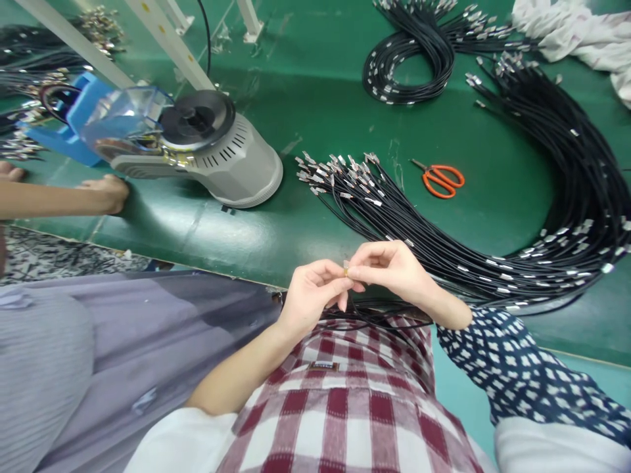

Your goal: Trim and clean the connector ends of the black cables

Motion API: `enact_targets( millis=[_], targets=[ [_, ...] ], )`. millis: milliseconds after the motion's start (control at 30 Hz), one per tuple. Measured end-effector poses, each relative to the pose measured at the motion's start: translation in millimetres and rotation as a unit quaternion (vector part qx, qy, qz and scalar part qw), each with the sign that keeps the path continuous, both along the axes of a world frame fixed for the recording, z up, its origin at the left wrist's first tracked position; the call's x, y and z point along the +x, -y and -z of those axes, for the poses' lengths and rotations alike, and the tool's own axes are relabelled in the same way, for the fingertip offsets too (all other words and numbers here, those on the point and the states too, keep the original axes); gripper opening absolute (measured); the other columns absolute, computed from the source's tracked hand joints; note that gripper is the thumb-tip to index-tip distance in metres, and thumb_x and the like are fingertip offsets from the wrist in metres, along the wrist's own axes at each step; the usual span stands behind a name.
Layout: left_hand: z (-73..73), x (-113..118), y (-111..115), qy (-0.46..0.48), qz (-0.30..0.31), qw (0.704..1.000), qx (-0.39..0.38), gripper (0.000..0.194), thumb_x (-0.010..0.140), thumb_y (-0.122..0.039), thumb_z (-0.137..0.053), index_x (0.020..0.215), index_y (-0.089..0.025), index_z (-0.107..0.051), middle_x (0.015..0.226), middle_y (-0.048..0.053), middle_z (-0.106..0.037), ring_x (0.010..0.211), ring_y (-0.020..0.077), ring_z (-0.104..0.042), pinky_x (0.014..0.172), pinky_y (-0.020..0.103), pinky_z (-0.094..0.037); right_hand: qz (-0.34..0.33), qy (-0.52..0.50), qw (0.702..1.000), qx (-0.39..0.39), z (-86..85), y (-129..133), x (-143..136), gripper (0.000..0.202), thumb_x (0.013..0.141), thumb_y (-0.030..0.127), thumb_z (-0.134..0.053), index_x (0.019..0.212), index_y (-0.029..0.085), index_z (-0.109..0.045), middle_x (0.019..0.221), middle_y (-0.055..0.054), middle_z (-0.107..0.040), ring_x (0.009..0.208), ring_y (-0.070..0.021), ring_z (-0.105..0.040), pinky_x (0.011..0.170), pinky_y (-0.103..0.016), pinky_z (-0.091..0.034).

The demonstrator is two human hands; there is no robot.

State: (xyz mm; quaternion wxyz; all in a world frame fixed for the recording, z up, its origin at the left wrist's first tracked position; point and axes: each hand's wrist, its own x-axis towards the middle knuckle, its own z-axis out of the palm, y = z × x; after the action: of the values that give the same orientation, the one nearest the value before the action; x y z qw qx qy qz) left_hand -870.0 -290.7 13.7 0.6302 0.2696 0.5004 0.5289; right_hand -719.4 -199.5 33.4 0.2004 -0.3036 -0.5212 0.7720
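My left hand (313,292) and my right hand (392,268) meet just over the table's near edge, thumbs and fingers pinched together. Between their fingertips is a small yellowish cable connector (346,269), mostly covered by the fingers. Several black cables (367,315) hang below the hands and lie across the checked apron. Right behind my hands, a large bundle of black cables (424,230) with silvery connector ends curves away to the right over the green table (315,112).
Orange-handled scissors (444,180) lie beyond the bundle. A grey machine with a black reel (236,157) stands to the left, near a blue holder (83,118). A co-worker's hand (106,192) rests beside it. A coiled cable bundle (409,72) and white cloth (582,33) lie at the back.
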Motion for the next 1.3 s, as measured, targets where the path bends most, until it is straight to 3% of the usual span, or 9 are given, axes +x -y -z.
enact_targets(
  millis=[267, 433, 500, 600, 700, 833, 967, 1133, 1300],
  targets=[
    [1.9, -0.3, 0.8, 0.045, 0.029, 0.998, -0.016, 0.021, 0.080, -0.034, -0.074, 0.079, -0.013, -0.069, 0.074, 0.007, -0.074, 0.040, 0.0087, -0.058, 0.037, 0.018, -0.033, -0.055, 0.023, 0.998, 0.002, -1.0, -11.0, -1.2, 0.019, 0.077, 0.031, -0.076, 0.082, 0.014, -0.070, 0.067, 0.000, -0.068, 0.060, -0.0110, -0.062, 0.059, -0.024, -0.049],
    [5.5, -2.7, 1.6, 0.086, 0.045, 0.994, -0.052, 0.031, 0.078, -0.041, -0.075, 0.085, -0.012, -0.068, 0.075, 0.007, -0.074, 0.040, 0.0081, -0.057, 0.036, 0.018, -0.032, -0.045, 0.079, 0.986, 0.138, 7.0, -15.4, 1.7, 0.015, 0.086, 0.030, -0.065, 0.085, 0.015, -0.067, 0.078, -0.003, -0.070, 0.065, -0.0138, -0.065, 0.064, -0.027, -0.053],
    [5.1, -5.0, 3.4, 0.047, 0.033, 0.997, -0.051, 0.030, 0.079, -0.042, -0.073, 0.086, -0.013, -0.065, 0.078, 0.007, -0.073, 0.042, 0.0087, -0.056, 0.037, 0.019, -0.031, -0.006, 0.184, 0.936, 0.300, 11.1, -21.4, 2.9, 0.013, 0.090, 0.026, -0.061, 0.088, 0.016, -0.068, 0.088, -0.006, -0.070, 0.071, -0.0162, -0.066, 0.069, -0.029, -0.052],
    [5.9, -12.6, 10.4, -0.144, -0.020, 0.989, 0.004, 0.023, 0.082, -0.035, -0.069, 0.076, -0.016, -0.058, 0.084, 0.006, -0.070, 0.056, 0.0103, -0.057, 0.048, 0.022, -0.039, 0.003, 0.388, 0.766, 0.512, 15.6, -32.3, 1.4, 0.014, 0.092, 0.025, -0.061, 0.096, 0.015, -0.069, 0.099, -0.011, -0.069, 0.081, -0.0229, -0.067, 0.070, -0.033, -0.049],
    [11.0, -24.8, 22.3, -0.418, -0.066, 0.903, 0.072, 0.024, 0.080, -0.027, -0.069, 0.067, -0.018, -0.051, 0.085, 0.003, -0.057, 0.075, 0.0146, -0.055, 0.068, 0.028, -0.044, -0.044, 0.483, 0.673, 0.559, 16.3, -40.8, -2.2, 0.017, 0.092, 0.028, -0.061, 0.099, 0.014, -0.068, 0.099, -0.012, -0.068, 0.079, -0.0254, -0.067, 0.063, -0.033, -0.046],
    [16.1, -38.7, 33.1, -0.576, -0.075, 0.809, 0.085, 0.026, 0.077, -0.024, -0.070, 0.069, -0.020, -0.046, 0.079, 0.000, -0.048, 0.080, 0.0178, -0.049, 0.077, 0.033, -0.041, -0.032, 0.416, 0.759, 0.499, 8.8, -44.5, 1.9, 0.009, 0.089, 0.025, -0.063, 0.087, 0.018, -0.067, 0.086, -0.005, -0.070, 0.070, -0.0182, -0.064, 0.061, -0.028, -0.043],
    [9.1, -40.6, 15.1, -0.414, -0.049, 0.905, 0.088, 0.012, 0.086, -0.026, -0.064, 0.093, -0.018, -0.062, 0.091, 0.004, -0.061, 0.075, 0.0144, -0.053, 0.069, 0.028, -0.044, -0.075, 0.271, 0.888, 0.363, 0.0, -34.2, 16.2, 0.014, 0.089, 0.033, -0.064, 0.082, 0.020, -0.065, 0.064, 0.003, -0.061, 0.055, -0.0119, -0.054, 0.053, -0.024, -0.039],
    [-0.7, -33.2, -28.6, -0.056, -0.062, 0.994, 0.076, 0.038, 0.085, -0.036, -0.067, 0.115, -0.014, -0.060, 0.097, 0.009, -0.069, 0.055, 0.0077, -0.055, 0.043, 0.019, -0.037, -0.078, 0.257, 0.885, 0.382, 7.2, -13.0, 25.4, 0.009, 0.088, 0.027, -0.063, 0.082, 0.020, -0.062, 0.072, 0.001, -0.061, 0.058, -0.0114, -0.053, 0.055, -0.024, -0.040],
    [-0.3, -27.0, -39.0, -0.047, -0.083, 0.993, 0.071, 0.028, 0.080, -0.033, -0.074, 0.096, -0.011, -0.070, 0.079, 0.006, -0.071, 0.052, 0.0092, -0.061, 0.042, 0.019, -0.044, -0.091, 0.248, 0.890, 0.371, 17.8, -7.6, 23.8, 0.010, 0.089, 0.030, -0.062, 0.088, 0.020, -0.063, 0.073, 0.000, -0.063, 0.057, -0.0118, -0.052, 0.055, -0.025, -0.038]
  ],
)
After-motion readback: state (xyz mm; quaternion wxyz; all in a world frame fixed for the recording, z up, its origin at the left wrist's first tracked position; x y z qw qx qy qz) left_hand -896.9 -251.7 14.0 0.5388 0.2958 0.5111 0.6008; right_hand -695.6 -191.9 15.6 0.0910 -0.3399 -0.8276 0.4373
